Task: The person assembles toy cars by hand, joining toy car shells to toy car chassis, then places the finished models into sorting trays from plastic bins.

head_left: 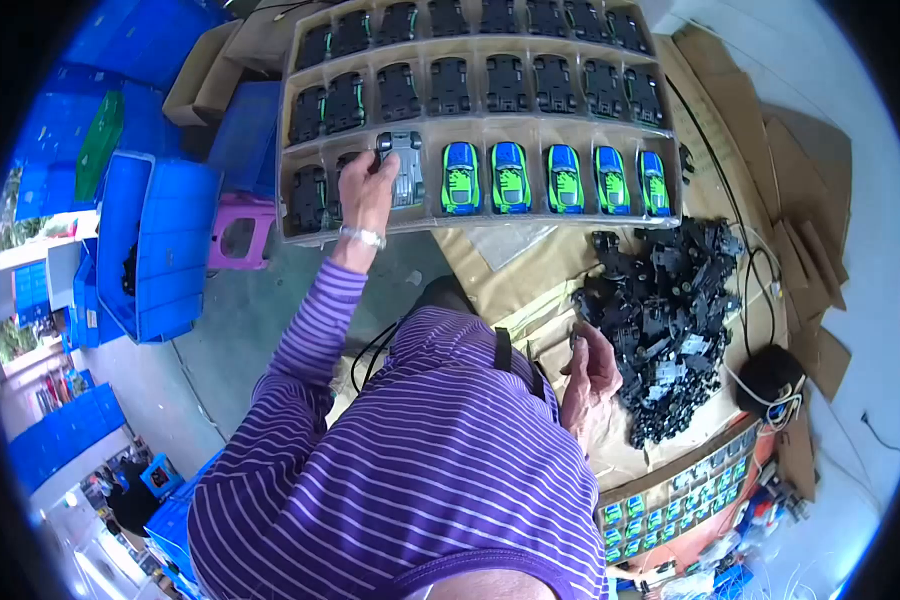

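A divided cardboard tray (pixel 430 222) stretches across the far side, its compartments holding toy cars. In its nearest row, my left hand (pixel 367 198) is closed on a toy car with a grey underside (pixel 407 172), turned wheels up in a compartment. To the right of it lie several blue-and-green car bodies (pixel 510 178), and black undersides (pixel 310 197) show at the left end. My right hand (pixel 592 378) is beside my body with fingers curled; a small dark thing shows at the fingertips, too small to name. Near that hand is a heap of black chassis parts (pixel 660 310).
Another tray of blue-and-green cars (pixel 670 510) lies at the lower right. Cardboard pieces (pixel 805 250) and a black cable (pixel 715 150) run along the right side. Blue crates (pixel 160 245) and a pink stool (pixel 242 232) stand at left.
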`<state>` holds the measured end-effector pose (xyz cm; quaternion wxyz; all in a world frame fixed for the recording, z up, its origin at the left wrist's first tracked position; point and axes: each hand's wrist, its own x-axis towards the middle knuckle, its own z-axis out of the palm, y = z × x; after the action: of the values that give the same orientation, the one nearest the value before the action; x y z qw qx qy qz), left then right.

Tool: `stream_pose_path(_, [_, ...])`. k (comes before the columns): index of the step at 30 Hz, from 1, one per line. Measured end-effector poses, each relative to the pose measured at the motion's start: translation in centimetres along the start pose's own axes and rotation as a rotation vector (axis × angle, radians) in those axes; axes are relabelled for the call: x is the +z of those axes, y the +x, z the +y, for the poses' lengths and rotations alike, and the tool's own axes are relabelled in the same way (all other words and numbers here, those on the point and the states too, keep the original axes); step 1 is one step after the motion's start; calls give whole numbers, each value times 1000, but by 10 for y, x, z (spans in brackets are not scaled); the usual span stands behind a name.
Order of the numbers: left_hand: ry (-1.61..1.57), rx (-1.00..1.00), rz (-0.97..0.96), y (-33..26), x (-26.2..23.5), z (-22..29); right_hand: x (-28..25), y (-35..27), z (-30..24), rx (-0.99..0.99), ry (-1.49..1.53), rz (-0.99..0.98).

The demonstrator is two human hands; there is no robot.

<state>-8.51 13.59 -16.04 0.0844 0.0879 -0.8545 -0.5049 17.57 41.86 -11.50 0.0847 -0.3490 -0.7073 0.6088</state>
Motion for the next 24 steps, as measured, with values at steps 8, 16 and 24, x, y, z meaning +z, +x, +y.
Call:
stream_pose_path(8, [687,148,-12,20,9,4,8,11,9,-130,-149,-46])
stream_pose_path(16, [955,70,-89,23,-44,15,7,9,10,-51,-148,29])
stream_pose_path(24, [911,-118,-223,28,-52,6,13,18,26,-120,-103,27])
